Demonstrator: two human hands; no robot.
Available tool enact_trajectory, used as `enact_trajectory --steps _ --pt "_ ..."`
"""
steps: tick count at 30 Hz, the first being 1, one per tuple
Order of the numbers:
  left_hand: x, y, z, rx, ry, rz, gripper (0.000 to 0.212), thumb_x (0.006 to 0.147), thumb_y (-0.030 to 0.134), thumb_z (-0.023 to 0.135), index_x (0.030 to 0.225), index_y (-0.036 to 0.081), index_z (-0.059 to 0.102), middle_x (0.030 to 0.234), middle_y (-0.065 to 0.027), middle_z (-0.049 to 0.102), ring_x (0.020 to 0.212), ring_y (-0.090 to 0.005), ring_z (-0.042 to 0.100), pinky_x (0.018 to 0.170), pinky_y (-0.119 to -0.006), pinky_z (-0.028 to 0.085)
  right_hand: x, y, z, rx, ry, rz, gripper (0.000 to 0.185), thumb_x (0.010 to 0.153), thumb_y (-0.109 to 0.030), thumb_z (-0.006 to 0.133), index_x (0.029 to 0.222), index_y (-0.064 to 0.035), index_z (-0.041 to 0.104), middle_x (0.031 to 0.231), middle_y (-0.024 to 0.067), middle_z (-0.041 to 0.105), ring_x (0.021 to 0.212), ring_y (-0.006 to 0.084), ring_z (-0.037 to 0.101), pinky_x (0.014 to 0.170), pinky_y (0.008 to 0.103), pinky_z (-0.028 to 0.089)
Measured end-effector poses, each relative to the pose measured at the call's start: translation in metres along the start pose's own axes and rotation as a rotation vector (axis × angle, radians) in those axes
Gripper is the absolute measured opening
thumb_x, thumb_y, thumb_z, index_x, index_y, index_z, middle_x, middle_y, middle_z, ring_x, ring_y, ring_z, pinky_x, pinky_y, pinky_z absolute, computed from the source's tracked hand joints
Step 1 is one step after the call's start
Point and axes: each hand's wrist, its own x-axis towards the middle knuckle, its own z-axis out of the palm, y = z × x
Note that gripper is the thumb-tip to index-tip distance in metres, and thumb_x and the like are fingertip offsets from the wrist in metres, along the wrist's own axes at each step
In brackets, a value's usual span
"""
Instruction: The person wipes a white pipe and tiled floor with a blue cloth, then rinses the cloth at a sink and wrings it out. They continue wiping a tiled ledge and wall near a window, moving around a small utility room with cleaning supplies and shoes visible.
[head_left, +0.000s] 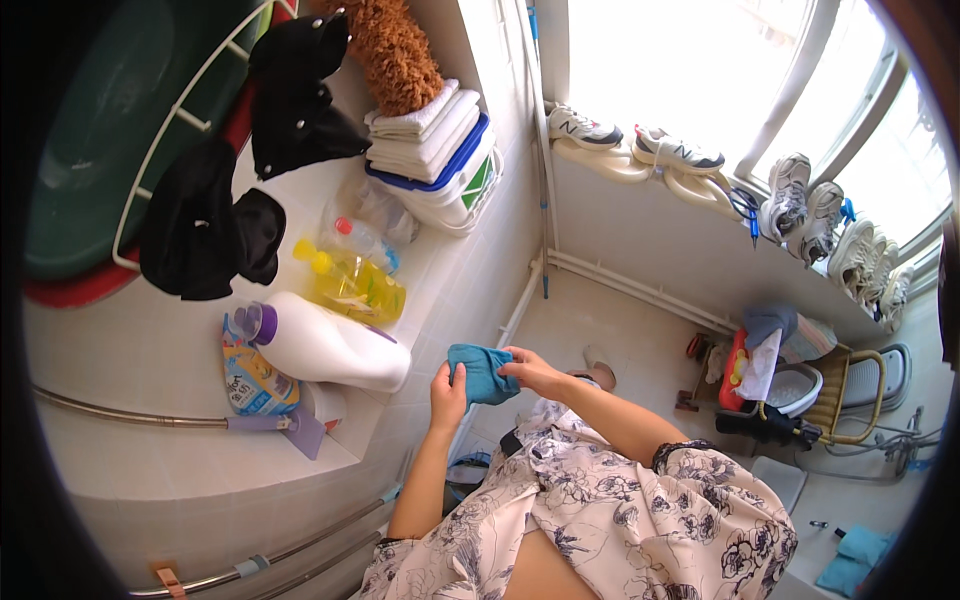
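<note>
A folded teal cloth (484, 377) is held up in front of my body, above the tiled floor. My left hand (448, 397) grips its left edge, with the thumb on the near face. At the cloth's right edge, the fingers of my right hand (531, 371) pinch the fabric. Some fingers of both hands are hidden behind the cloth. To the left of my hands, a large white plastic bottle with a purple cap (322, 341) lies on the tiled ledge, close to its edge.
The tiled ledge (165, 457) also holds yellow liquid bottles (360, 289), a blue pouch (259, 375) and a lidded bucket (450, 191) under white towels (427, 139). Black fabric items (195, 225) hang on a white rack. Shoes (787, 195) line the windowsill; a wicker chair (840, 397) stands right.
</note>
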Motion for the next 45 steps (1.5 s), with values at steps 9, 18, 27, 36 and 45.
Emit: enact_trajectory --steps 9,18,27,36,45 --pt "0.082 0.062 0.079 0.425 -0.035 0.130 0.025 0.089 0.021 0.054 0.099 -0.001 0.059 0.086 -0.0191 0.064 0.078 -0.0275 0.063 0.071 -0.034 0.048 0.014 -0.070 -0.085 -0.108 0.237 -0.323 0.022 0.088 -0.024 0.058 0.101 -0.0068 0.055 0.097 0.0038 0.057 0.090 0.0105 0.053 0.077 0.0244 0.043" --pt "0.181 0.182 0.194 0.817 0.056 0.468 0.017 0.080 0.016 0.065 0.092 0.004 0.065 0.086 -0.0116 0.066 0.076 -0.0297 0.064 0.063 -0.036 0.050 0.001 -0.215 -0.129 -0.659 0.130 -0.923 0.040 0.080 -0.007 0.063 0.118 -0.0045 0.050 0.117 0.0140 0.048 0.096 0.0224 0.055 0.080 0.0325 0.048" --pt "0.283 0.337 0.220 1.199 0.220 1.056 0.031 0.068 0.012 0.071 0.099 0.013 0.065 0.078 -0.0012 0.065 0.068 -0.0180 0.061 0.057 -0.030 0.049 0.069 -0.372 -0.121 -1.015 0.440 -1.590 0.043 0.073 -0.011 0.069 0.113 -0.0106 0.054 0.120 0.0191 0.043 0.105 0.0397 0.046 0.088 0.0474 0.040" --pt "0.369 0.486 0.180 1.408 0.542 1.419 0.024 0.071 0.023 0.072 0.091 0.015 0.064 0.065 0.0002 0.057 0.065 -0.0169 0.057 0.054 -0.029 0.048 0.107 -0.542 -0.035 -0.716 0.507 -1.839 0.049 0.076 -0.013 0.066 0.120 -0.0059 0.046 0.116 0.0155 0.047 0.103 0.0350 0.049 0.084 0.0423 0.043" --pt "0.403 0.495 0.176 1.532 0.783 1.197 0.021 0.079 0.008 0.055 0.100 0.010 0.061 0.100 0.0017 0.059 0.096 -0.0189 0.054 0.080 -0.029 0.049 0.155 -0.602 0.008 -0.697 0.519 -1.774 0.059 0.086 -0.030 0.053 0.133 -0.0031 0.031 0.147 0.0212 0.019 0.137 0.0383 0.014 0.110 0.0500 0.011"
